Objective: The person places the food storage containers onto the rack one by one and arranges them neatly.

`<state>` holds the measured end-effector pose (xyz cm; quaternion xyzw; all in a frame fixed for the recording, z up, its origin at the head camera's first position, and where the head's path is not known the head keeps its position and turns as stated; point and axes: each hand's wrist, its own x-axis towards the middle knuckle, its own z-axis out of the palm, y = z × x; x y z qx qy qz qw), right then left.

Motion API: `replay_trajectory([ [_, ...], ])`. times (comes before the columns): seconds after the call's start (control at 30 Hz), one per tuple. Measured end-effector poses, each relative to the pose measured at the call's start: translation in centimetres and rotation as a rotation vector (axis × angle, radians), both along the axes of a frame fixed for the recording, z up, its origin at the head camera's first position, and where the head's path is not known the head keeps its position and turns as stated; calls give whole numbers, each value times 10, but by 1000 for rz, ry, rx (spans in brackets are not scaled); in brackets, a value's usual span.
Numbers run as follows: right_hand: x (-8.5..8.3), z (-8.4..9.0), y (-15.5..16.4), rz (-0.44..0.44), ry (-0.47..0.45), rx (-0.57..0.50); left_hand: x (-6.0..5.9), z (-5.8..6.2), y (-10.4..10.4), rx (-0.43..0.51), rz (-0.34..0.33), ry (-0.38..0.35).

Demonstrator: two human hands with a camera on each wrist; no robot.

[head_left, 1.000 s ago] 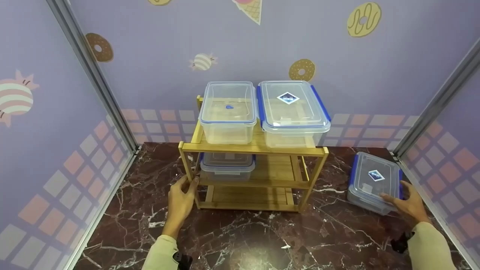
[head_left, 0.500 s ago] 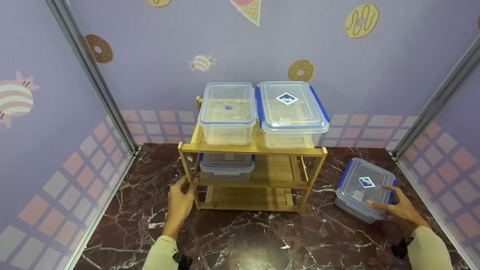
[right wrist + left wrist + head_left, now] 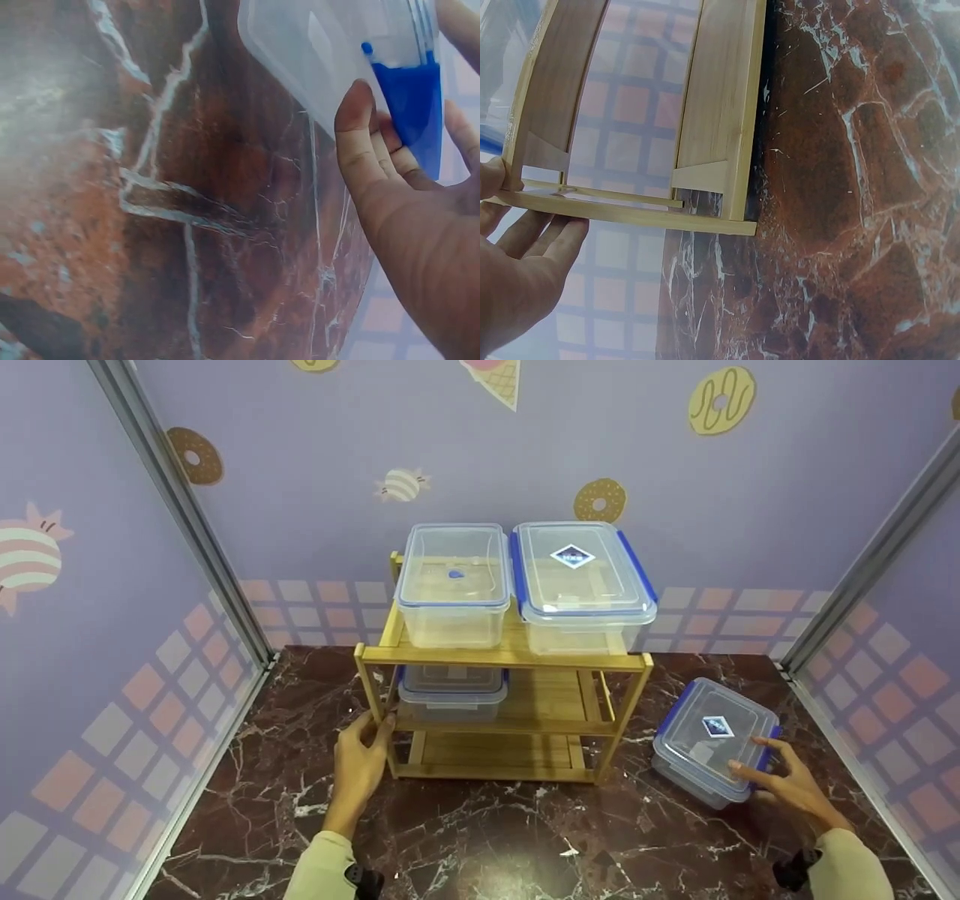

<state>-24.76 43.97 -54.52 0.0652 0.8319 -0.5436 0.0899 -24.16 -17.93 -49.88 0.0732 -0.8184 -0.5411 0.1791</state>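
My left hand (image 3: 373,729) grips the front-left leg of a three-tier bamboo rack (image 3: 517,656) standing on the marble table. In the left wrist view the thumb and fingers (image 3: 532,240) lie either side of that leg of the rack (image 3: 720,112). At the right, my right hand (image 3: 756,761) holds a small clear lidded container (image 3: 709,735) with blue clips by its near right corner. The container is tilted just right of the rack. In the right wrist view the thumb (image 3: 360,135) presses the container (image 3: 322,52) beside a blue clip, above the marble.
Two clear containers stand on the rack's top shelf, one (image 3: 454,585) on the left and one (image 3: 581,581) with blue clips on the right. A smaller one (image 3: 452,690) sits on the middle shelf's left side. Patterned walls close in the marble table (image 3: 487,832) on three sides.
My right hand has drawn the small container leftwards and nearer, from the right wall towards the rack, turning and tilting it. The left hand has stayed on the rack's leg.
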Motion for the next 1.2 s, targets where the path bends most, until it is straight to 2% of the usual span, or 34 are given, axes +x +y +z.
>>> replay_trajectory([
  [0.1, 1, -3, -3, -18, 20, -32, 0, 0, 0, 5, 4, 2],
  [0.37, 6, -10, -13, -46, 10, -215, 0, 0, 0, 19, -10, 3],
  [0.63, 10, -10, -19, -24, -5, -210, 1, 0, -1, 35, -35, -11],
  [0.9, 14, -13, -26, 9, 19, -198, 0, -1, 0, 32, -21, 1],
  [1.2, 16, -20, -37, -29, 78, -318, 0, -1, 0, 31, -13, -12],
])
